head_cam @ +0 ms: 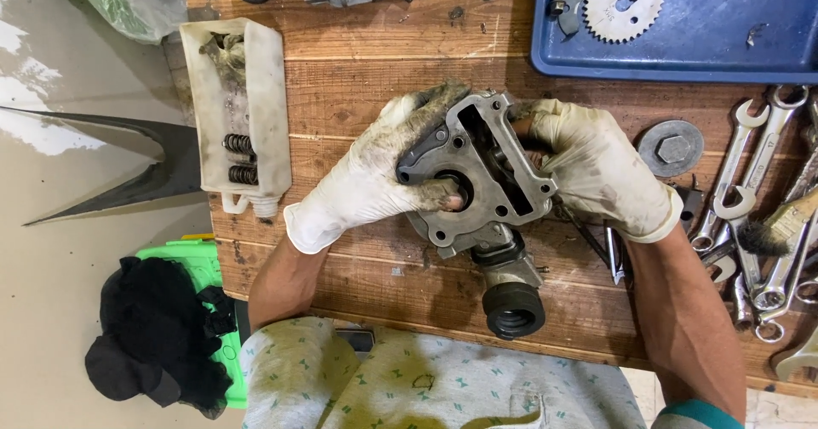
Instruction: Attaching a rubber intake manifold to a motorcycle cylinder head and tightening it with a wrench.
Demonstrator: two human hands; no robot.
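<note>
A grey metal engine cylinder head [477, 173] with a black rubber intake boot [513, 308] rests on the wooden workbench [366, 97]. My left hand [379, 173], in a dirty white glove, grips its left side, thumb pressed into a round port. My right hand [596, 169], also gloved, holds the right edge, with its fingers curled into the open cavity at the top.
A cut white plastic can [237, 109] holding springs lies at the left. A blue tray [699, 28] with a sprocket [624, 3] sits at the top right. Several wrenches [758, 199], a brush [780, 224] and a large washer with a bolt [671, 148] lie at the right.
</note>
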